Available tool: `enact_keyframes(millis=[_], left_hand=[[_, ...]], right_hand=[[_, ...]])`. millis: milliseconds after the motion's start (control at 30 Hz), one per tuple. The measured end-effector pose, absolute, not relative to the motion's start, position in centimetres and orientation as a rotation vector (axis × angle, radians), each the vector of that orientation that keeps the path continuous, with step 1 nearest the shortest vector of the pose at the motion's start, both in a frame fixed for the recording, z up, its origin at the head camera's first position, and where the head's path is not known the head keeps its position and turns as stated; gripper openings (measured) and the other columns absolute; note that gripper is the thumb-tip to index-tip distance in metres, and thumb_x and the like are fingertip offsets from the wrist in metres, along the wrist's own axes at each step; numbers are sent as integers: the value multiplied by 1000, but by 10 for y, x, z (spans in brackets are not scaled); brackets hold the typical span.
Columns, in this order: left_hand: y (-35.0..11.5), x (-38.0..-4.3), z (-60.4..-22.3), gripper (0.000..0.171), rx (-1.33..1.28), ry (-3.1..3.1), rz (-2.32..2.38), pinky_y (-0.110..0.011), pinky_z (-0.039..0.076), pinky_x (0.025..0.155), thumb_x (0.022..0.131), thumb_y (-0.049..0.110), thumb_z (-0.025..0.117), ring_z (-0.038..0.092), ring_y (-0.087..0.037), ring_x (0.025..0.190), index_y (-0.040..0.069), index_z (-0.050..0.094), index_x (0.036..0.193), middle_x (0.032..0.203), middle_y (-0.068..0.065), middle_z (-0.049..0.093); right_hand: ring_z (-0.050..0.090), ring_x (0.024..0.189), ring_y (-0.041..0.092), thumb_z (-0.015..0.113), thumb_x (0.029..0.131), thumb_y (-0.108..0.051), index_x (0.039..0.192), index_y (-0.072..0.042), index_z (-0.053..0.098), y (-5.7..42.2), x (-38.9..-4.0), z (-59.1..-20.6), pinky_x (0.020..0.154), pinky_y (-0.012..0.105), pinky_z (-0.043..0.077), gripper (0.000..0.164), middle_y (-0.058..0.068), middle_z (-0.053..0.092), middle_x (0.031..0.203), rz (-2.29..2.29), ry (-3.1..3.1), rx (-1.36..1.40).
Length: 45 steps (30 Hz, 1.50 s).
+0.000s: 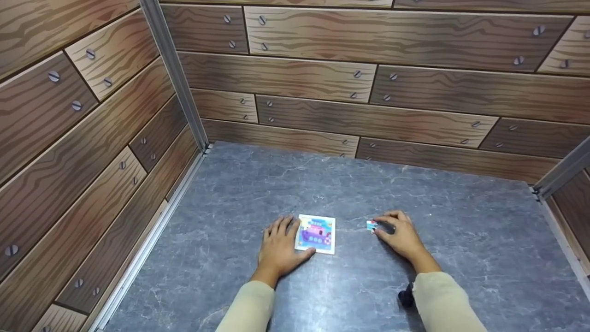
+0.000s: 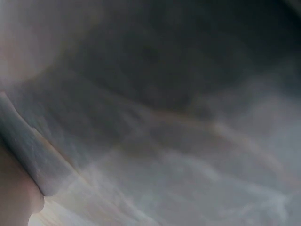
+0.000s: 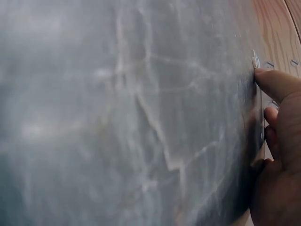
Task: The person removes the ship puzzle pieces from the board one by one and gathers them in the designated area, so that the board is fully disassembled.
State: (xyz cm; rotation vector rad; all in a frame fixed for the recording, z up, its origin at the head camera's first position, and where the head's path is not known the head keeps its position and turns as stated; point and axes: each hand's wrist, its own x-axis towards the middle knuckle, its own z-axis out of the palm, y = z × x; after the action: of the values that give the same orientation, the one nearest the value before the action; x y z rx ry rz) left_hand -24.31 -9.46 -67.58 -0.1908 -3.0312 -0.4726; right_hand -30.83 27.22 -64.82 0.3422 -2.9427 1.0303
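Observation:
A square picture puzzle (image 1: 318, 235) with a white border and a pink and purple ship-like picture lies flat on the grey marbled tabletop. Beside its left edge rests my left hand (image 1: 280, 249), fingers extended, with the thumb touching the lower edge and the index finger near the upper left corner. To the right, apart from the square, my right hand (image 1: 403, 237) pinches a small puzzle piece (image 1: 371, 225) in blue, white and red between thumb and fingers. In the right wrist view, the thumb (image 3: 277, 84) meets the piece's thin edge (image 3: 255, 59). The left wrist view is mostly blurred tabletop.
Wood-plank-patterned panels (image 1: 313, 78) wall off the back and the left side (image 1: 106, 152). Metal corner posts (image 1: 177, 74) and a rail (image 1: 152, 240) edge the grey tabletop (image 1: 258, 184). A black object (image 1: 406, 296) sits at the right wrist.

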Motion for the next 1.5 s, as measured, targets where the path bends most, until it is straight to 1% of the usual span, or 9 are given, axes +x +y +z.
enact_keyframes(millis=[200, 400, 533, 600, 700, 833, 1033, 1333, 1500], left_hand=[[-96, -243, -676, 102, -192, -3041, -474, -64, 34, 128, 89, 92, 52, 35, -32, 163, 29, 39, 169, 176, -3, 38], [-96, -243, -674, 103, -198, -3050, -480, -65, 33, 129, 89, 92, 52, 35, -33, 164, 28, 38, 169, 176, -4, 38], [-95, -244, -672, 103, -192, -3063, -493, -65, 32, 129, 89, 91, 53, 34, -33, 165, 29, 38, 170, 176, -4, 37], [-94, -245, -671, 103, -188, -3070, -495, -65, 32, 129, 89, 91, 54, 33, -33, 165, 29, 38, 170, 176, -3, 37], [-93, -246, -669, 103, -174, -3085, -479, -65, 32, 129, 89, 91, 54, 33, -32, 165, 30, 38, 170, 176, -3, 38], [-92, -246, -669, 103, -161, -3098, -455, -66, 32, 129, 88, 92, 53, 34, -32, 165, 30, 39, 169, 176, -3, 38], [-94, -245, -672, 103, -163, -3088, -439, -67, 33, 128, 88, 92, 53, 34, -32, 164, 30, 40, 169, 176, -2, 38], [-93, -244, -672, 103, -181, -3095, -452, -66, 33, 129, 89, 93, 49, 33, -32, 165, 30, 38, 169, 176, -3, 37], [-95, -244, -671, 102, -181, -3080, -467, -66, 33, 128, 90, 92, 50, 34, -32, 164, 29, 39, 169, 176, -3, 38]], right_hand=[[47, 143, 47, 82, 97, -26, 139, -12, 74, 272, -309, -648, 119, 70, 38, 45, 22, 58, 145, 1087, -2950, 326], [52, 138, 44, 78, 99, -18, 141, -6, 70, 262, -310, -642, 119, 62, 40, 44, 23, 60, 140, 1242, -2859, 208], [53, 136, 42, 79, 99, -14, 138, -4, 71, 237, -310, -635, 117, 57, 44, 42, 23, 58, 140, 1301, -2755, 203], [55, 134, 41, 80, 96, -12, 136, -4, 72, 220, -309, -631, 112, 55, 48, 41, 22, 59, 140, 1308, -2721, 246], [59, 131, 40, 83, 93, -10, 133, -4, 74, 195, -309, -628, 112, 55, 50, 41, 21, 62, 137, 1324, -2701, 343], [59, 134, 40, 85, 91, -11, 130, -7, 76, 165, -305, -631, 121, 59, 43, 41, 18, 66, 135, 1338, -2718, 415], [64, 130, 39, 85, 89, -8, 128, -5, 76, 134, -302, -645, 120, 57, 46, 40, 16, 67, 131, 1370, -2710, 428], [62, 126, 34, 88, 90, -13, 126, -9, 78, 119, -300, -659, 114, 55, 48, 38, 12, 69, 125, 1251, -2774, 410], [61, 126, 32, 86, 93, -20, 129, -9, 78, 116, -300, -659, 113, 53, 50, 38, 10, 68, 128, 1177, -2804, 407]])
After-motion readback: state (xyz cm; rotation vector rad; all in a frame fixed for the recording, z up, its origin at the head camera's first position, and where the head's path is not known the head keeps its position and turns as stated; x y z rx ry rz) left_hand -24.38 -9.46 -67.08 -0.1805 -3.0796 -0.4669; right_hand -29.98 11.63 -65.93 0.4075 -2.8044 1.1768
